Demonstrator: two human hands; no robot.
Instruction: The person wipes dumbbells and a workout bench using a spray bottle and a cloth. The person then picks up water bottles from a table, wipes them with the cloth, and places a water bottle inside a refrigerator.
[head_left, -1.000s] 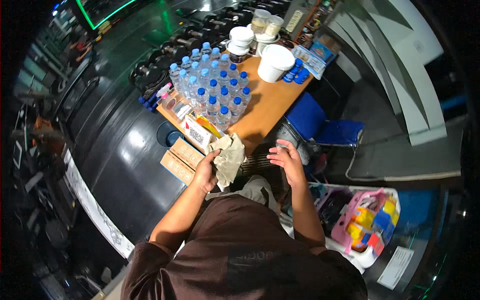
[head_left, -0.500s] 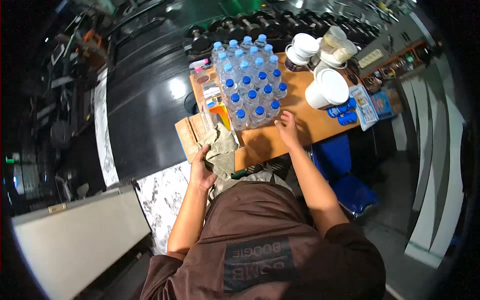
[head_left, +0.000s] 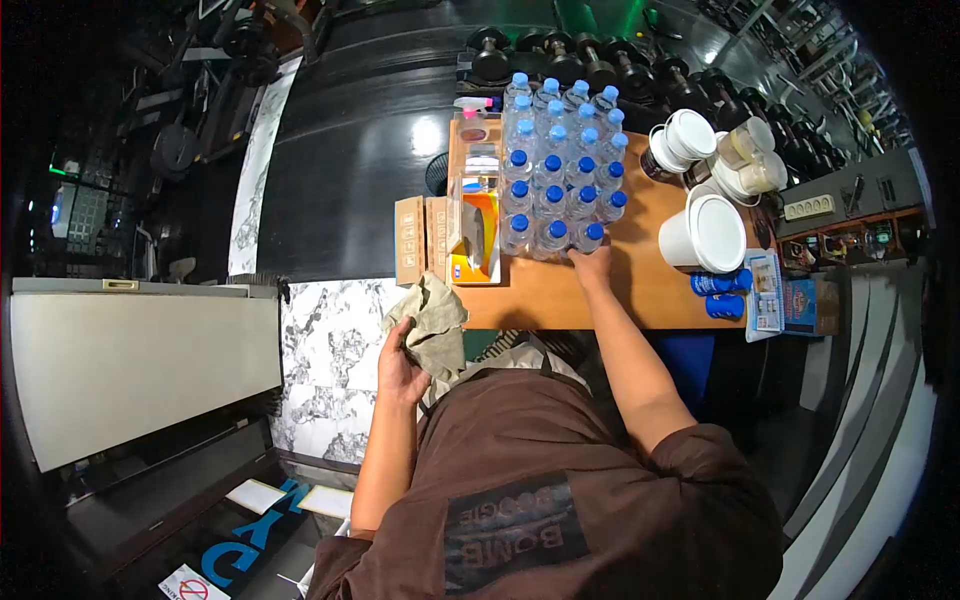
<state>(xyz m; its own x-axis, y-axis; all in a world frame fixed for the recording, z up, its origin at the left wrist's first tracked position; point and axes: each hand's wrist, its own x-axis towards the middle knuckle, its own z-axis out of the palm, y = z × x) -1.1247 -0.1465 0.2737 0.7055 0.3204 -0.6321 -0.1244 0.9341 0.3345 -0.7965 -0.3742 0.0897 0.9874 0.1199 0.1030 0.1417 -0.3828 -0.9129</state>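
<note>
My left hand [head_left: 402,368] is closed around a crumpled grey-green cloth [head_left: 436,325], held in front of the table's near left corner. My right hand [head_left: 592,268] is at the front right of a block of clear plastic water bottles, its thumb and fingers around the lower part of a water bottle [head_left: 588,240]. The fingertips are partly hidden by that bottle. Several upright bottles [head_left: 550,178] stand in close rows behind and beside it, with dark blue caps in front and lighter blue caps at the back.
On the wooden table [head_left: 640,300] stand white tubs [head_left: 715,235], blue cans [head_left: 724,306] and a yellow-orange box [head_left: 478,240]. A cardboard box [head_left: 410,240] adjoins its left edge. Dumbbells [head_left: 560,60] line a rack behind. A white chest [head_left: 145,370] stands at left.
My right hand has moved from open beside the bottles to the front right bottle's lower part. The view has turned, and my left hand still holds the cloth.
</note>
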